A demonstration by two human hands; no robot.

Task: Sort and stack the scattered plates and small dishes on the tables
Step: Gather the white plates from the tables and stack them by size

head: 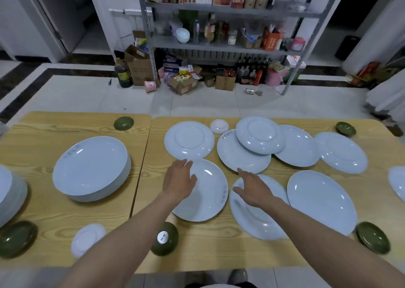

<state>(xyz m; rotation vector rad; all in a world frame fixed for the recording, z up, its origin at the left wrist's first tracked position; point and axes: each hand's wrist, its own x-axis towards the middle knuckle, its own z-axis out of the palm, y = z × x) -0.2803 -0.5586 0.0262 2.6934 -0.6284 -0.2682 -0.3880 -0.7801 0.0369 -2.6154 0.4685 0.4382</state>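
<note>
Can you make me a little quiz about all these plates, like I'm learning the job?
1. True or false: the left hand grips a spoon.
2. The big stack of plates stands on: A the left table, B the right table, C the floor.
3. Fill in: the green dish with a sticker lies upside ___.
Key: 1 false; 2 A; 3 down.

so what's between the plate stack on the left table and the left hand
Head view: only bare wood and the table seam; no dish lies between the plate stack and the left hand.
</note>
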